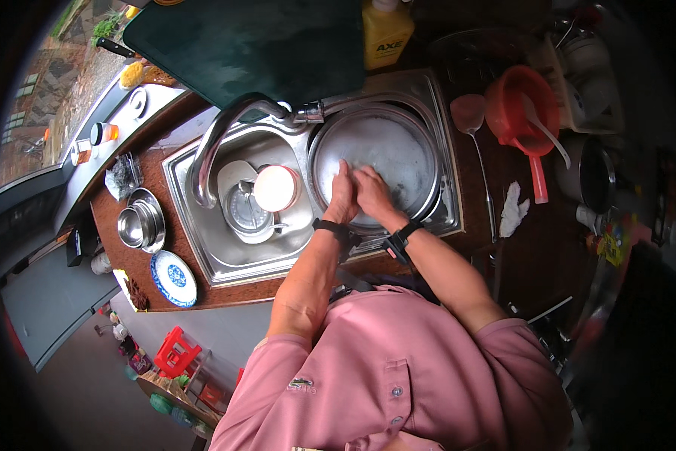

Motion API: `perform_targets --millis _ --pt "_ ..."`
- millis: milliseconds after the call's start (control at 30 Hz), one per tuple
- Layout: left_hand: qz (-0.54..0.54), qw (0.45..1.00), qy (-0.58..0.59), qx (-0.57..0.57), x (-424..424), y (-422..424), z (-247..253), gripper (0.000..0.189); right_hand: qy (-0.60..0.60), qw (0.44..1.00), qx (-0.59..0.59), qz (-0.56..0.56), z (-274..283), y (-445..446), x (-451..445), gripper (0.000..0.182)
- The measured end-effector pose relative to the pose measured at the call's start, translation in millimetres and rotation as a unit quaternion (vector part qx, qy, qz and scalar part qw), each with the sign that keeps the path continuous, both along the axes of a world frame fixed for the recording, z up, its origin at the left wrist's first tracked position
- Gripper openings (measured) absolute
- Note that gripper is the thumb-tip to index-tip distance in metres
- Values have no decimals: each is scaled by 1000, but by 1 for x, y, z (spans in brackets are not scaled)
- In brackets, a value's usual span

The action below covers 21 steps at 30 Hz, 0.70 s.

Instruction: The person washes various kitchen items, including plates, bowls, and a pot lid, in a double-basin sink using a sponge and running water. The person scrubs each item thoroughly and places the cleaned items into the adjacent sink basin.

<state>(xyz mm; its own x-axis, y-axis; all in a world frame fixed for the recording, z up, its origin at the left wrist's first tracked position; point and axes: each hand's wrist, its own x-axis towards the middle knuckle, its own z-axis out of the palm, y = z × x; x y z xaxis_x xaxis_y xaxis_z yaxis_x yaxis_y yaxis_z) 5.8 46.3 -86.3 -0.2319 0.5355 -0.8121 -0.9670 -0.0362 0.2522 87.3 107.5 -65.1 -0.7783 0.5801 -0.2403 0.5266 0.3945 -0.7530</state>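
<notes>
A large round metal pan or lid (394, 141) lies over the right basin of a steel double sink (242, 273). Above it my left hand (343, 194) and my right hand (371, 191) are close together and touch, their fingers partly hidden. Whether either one holds something small cannot be made out. Under the curved chrome faucet (208, 146), the left basin holds a brightly lit round container (274, 188), a clear lid or dish (245, 208) and a pale board or tray (233, 170).
Stacked steel bowls (137, 225) and a blue-and-white plate (174, 278) are left of the sink. To its right lie a spatula (481, 163), a crumpled white cloth (513, 209) and a red handled strainer or scoop (512, 113). A dark green board (247, 51) and yellow bottle (387, 36) stand behind.
</notes>
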Motion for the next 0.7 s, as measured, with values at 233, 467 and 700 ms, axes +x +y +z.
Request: perform_targets --millis 233,467,700 --pt "-105 970 188 -110 4 1 35 37 -139 982 127 -31 -15 21 42 20" --pt "-210 966 115 -94 -1 -4 34 52 -85 975 142 -145 -57 42 2 31" --pt "-120 989 26 87 -15 2 36 80 -20 999 8 -37 -8 29 -11 28"
